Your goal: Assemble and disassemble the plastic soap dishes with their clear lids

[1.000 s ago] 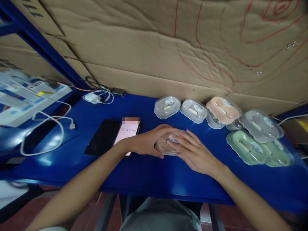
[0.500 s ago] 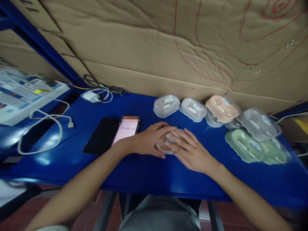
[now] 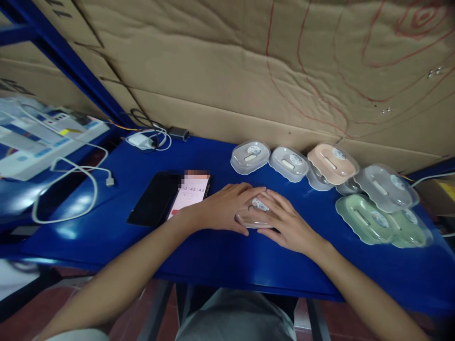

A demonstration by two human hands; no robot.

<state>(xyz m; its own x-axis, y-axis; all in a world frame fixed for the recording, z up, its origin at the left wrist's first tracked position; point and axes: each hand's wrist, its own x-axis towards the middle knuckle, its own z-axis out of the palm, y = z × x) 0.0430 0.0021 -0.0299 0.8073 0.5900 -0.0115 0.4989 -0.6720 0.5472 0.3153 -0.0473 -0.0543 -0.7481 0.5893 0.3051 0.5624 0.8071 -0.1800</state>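
Note:
A small oval soap dish (image 3: 251, 219) with a clear lid and a round sticker sits on the blue table in front of me. My left hand (image 3: 227, 206) curves around its left side, thumb at the near edge. From the right, my right hand (image 3: 292, 221) lies over the lid and side with its fingers bent onto it. Both hands grip the dish, and much of it is hidden beneath them. Just left of my left hand lies a phone (image 3: 190, 192) in an open black flip case (image 3: 151, 199), its screen showing a timer.
Along the back stand grey soap dishes (image 3: 250, 158) and a peach one (image 3: 332, 163) resting on another. Green dishes (image 3: 366, 220) lie at the right. A charger with white cable (image 3: 140, 140) is at the back left, near a power strip (image 3: 46, 151). Cardboard (image 3: 213, 71) closes the rear.
My right hand's fingers have shifted on the lid and now bend more around the dish, so the sticker shows more clearly. The whole view has shifted slightly.

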